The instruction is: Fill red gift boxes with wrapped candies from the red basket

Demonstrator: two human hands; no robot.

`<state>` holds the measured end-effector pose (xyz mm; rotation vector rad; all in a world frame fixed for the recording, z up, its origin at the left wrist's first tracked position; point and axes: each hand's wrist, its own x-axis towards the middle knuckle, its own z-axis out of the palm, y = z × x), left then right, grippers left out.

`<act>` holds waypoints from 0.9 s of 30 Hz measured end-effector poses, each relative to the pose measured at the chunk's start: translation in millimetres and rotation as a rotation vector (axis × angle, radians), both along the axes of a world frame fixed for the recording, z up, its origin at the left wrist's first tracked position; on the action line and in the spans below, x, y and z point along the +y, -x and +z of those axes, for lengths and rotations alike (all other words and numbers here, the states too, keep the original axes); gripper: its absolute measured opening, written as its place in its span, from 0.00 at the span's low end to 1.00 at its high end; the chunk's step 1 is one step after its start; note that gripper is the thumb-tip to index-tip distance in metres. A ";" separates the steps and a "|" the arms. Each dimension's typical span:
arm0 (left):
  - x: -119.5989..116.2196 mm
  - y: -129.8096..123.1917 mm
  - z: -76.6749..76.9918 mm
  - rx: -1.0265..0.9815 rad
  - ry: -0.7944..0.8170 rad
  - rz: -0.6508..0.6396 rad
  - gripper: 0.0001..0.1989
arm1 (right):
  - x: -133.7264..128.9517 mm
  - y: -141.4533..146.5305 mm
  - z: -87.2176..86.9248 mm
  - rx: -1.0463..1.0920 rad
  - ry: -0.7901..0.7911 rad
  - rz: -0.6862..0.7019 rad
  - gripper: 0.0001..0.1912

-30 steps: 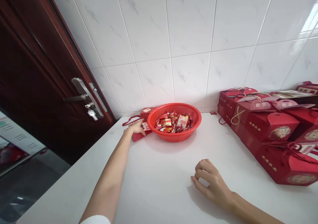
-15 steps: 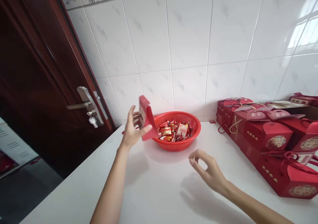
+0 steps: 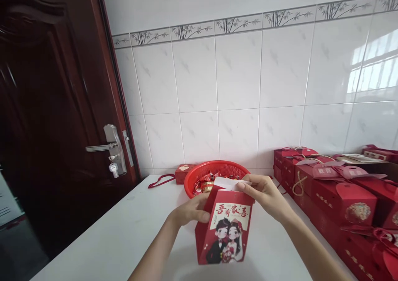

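A red paper gift box (image 3: 228, 227) with gold-panelled lettering and a cartoon couple printed on its front is held above the white table, slightly tilted. My left hand (image 3: 191, 210) is closed round its left side, thumb on the front edge. At the top, my right hand (image 3: 261, 191) pinches the pale inner side of a flap (image 3: 230, 184), which stands folded out. Just behind the box, a red plastic basket (image 3: 217, 164) holds wrapped sweets (image 3: 207, 185), partly hidden by the box and my hands.
Stacked red gift boxes (image 3: 329, 189) with cord handles line the right side of the white table (image 3: 124, 227). A small red box (image 3: 183, 174) with a ribbon (image 3: 161, 180) lies left of the basket. Behind are a tiled wall (image 3: 239, 135) and a dark door (image 3: 62, 127) with keys.
The box has come from the left of the basket to in front of it, its printed face now towards me. My right hand has risen from the table to its top flap. The view has tilted up.
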<state>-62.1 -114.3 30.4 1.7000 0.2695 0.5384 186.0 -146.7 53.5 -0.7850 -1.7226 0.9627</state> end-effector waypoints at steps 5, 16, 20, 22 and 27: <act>0.7 -4.9 1.2 -0.069 -0.023 0.385 0.27 | 12.8 0.3 -12.9 -0.180 0.020 -0.051 0.27; 12.8 -15.2 -9.3 0.253 -0.114 0.681 0.12 | 28.2 16.6 -42.8 -0.444 0.140 -0.012 0.30; 11.7 -12.8 -9.5 0.361 -0.147 0.642 0.10 | 26.1 17.0 -44.4 -0.500 0.249 0.053 0.28; 11.0 -11.2 -10.2 0.443 -0.139 0.591 0.10 | 24.2 16.8 -44.5 -0.565 0.289 0.082 0.27; 10.6 -5.1 -8.8 0.469 -0.107 0.455 0.12 | 22.0 14.5 -43.0 -0.626 0.292 0.081 0.28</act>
